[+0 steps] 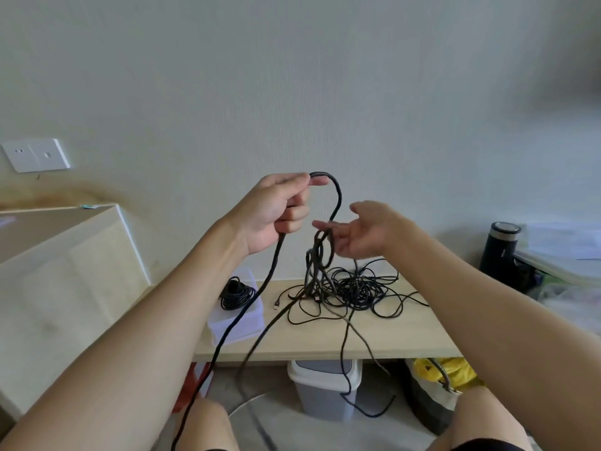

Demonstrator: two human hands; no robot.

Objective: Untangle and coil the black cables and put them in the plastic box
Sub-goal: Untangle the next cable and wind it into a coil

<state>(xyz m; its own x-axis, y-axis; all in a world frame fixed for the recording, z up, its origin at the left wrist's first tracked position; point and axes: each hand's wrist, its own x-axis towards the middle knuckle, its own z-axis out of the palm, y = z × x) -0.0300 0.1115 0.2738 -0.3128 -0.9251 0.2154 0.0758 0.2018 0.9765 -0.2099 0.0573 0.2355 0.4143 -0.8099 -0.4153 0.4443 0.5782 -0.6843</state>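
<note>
Black cable arches up from our left hand, whose fingers are curled firmly round it. It then drops across the straight, relaxed fingers of our right hand, which cradle the twisted strands without closing on them. Below, the tangle lies on the table, just beside the plastic box, where one coil already sits. We judge the main danger to be pulling too hard: lifting the held length further could cinch the twists under our right hand into a real knot. It could also drag the whole tangle towards the table edge. The strand running down from our left hand passes in front of the box, so a sideways tug might tip that light box or flick the finished coil out. Several lengths hang off the front edge, and their weight could pull more cable down.
</note>
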